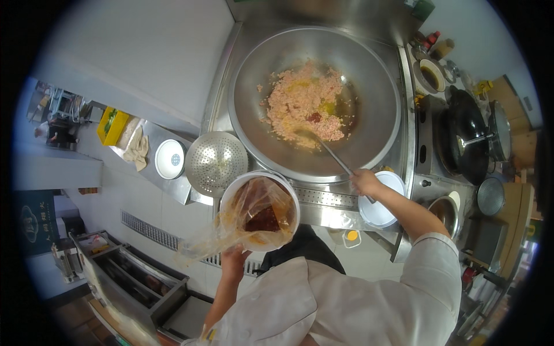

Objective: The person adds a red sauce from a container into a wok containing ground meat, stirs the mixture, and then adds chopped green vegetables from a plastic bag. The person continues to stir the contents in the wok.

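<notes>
A big steel wok (372, 112) holds minced meat (303, 99) with yellow oil and a small blob of red paste (314, 117). My right hand (367, 183) is closed around the metal handle of a ladle (332, 155), whose bowl rests in the near side of the meat. Near the wok's front left rim, my left hand (234, 259) grips the lower edge of a white plastic bucket (297, 212), tilted so its mouth shows. A clear plastic bag (203, 242) lines the bucket and hangs over its side; dark red paste (262, 219) lies inside. Part of my left hand is hidden by bucket and bag.
A perforated strainer (216, 162) lies left of the bucket, beside white bowls (169, 159). A white lid (380, 212) lies under my right forearm. Right of the wok are a black wok (469, 134) and a sauce bowl (433, 74). A person (60, 131) is far left.
</notes>
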### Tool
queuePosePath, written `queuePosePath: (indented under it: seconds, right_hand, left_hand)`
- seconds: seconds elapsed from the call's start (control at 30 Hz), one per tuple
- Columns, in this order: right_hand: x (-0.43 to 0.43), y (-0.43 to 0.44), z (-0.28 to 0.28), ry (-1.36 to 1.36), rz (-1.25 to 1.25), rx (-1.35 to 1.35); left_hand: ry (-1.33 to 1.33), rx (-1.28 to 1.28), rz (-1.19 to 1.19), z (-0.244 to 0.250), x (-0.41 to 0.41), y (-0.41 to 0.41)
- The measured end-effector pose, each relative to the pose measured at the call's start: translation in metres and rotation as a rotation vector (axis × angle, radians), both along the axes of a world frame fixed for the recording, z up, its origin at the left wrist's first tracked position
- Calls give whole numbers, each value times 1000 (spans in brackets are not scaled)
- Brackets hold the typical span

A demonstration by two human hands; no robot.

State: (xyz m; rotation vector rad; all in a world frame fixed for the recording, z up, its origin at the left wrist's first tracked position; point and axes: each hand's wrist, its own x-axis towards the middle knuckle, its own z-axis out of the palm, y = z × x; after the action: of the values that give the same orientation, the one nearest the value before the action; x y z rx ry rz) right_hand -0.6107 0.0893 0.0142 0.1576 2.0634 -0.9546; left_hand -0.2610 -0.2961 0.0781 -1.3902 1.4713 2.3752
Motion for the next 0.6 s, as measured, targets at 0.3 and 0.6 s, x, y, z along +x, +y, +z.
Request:
queuePosePath:
  seconds: [0.3, 0.6]
  right_hand:
    - [-120, -96, -113, 333, 24, 277]
    - [-166, -43, -126, 470, -367, 32]
  left_hand:
    - [78, 4, 28, -18, 11, 0]
    - [103, -33, 70, -21, 11, 1]
